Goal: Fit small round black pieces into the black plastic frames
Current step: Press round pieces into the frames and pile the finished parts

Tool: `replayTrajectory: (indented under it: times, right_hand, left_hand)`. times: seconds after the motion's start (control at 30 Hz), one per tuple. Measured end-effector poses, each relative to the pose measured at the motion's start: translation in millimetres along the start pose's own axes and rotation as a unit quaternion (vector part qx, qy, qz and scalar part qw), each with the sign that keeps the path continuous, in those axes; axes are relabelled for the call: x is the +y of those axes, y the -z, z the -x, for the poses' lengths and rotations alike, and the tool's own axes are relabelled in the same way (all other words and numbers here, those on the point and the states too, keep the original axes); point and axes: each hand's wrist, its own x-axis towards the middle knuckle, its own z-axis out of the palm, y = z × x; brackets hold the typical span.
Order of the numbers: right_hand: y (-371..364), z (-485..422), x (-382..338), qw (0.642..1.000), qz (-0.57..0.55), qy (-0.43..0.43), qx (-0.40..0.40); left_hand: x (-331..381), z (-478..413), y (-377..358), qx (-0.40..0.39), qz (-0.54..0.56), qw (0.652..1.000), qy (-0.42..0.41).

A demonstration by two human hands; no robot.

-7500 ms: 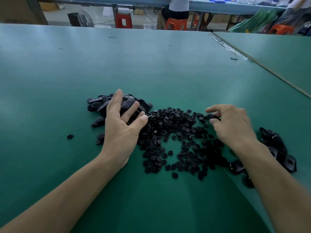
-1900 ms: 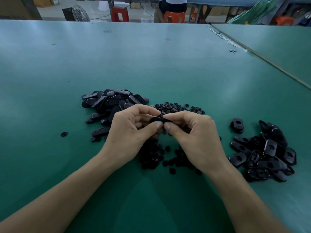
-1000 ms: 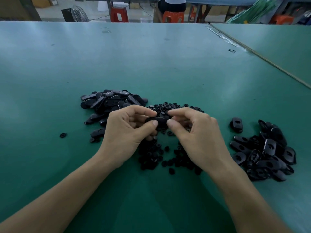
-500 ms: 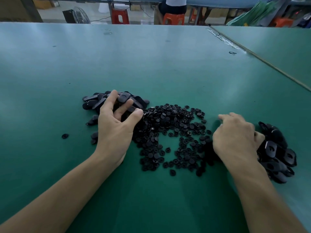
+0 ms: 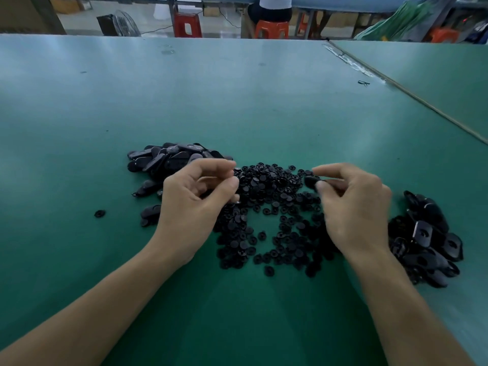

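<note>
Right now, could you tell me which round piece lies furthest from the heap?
The lone piece left of the left hand; the rest sit in the heap.

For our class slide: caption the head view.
Right hand pinches a black piece over the heap of round pieces on the table.

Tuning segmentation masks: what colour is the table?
Plain green table, clearest in the head view.

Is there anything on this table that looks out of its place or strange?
One round black piece lies alone on the green table, left of the pile of frames and apart from the central heap of round pieces. A small dark item near the table seam is too small to identify.
</note>
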Motion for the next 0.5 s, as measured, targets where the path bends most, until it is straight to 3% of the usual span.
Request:
replayTrajectory:
  times: [0.1,0.2,0.37,0.5]
  right_hand:
    - [-9,7,-13,0.97,-0.216,-0.014,-0.107]
    - [-14,14,-21,0.924,-0.341,-0.011,-0.171]
    - [-13,17,-24,0.899,-0.4,-0.038,-0.174]
    - [-17,19,-22,0.93,-0.33,-0.016,-0.163]
  left_hand:
    - [2,3,-3,-0.044,-0.004,0.999,0.002]
    - [4,4,-3,-0.079,-0.029,0.996,0.013]
    - [5,4,-2,-0.102,-0.05,0.993,0.012]
    - [5,5,-4,-0.088,-0.037,0.995,0.013]
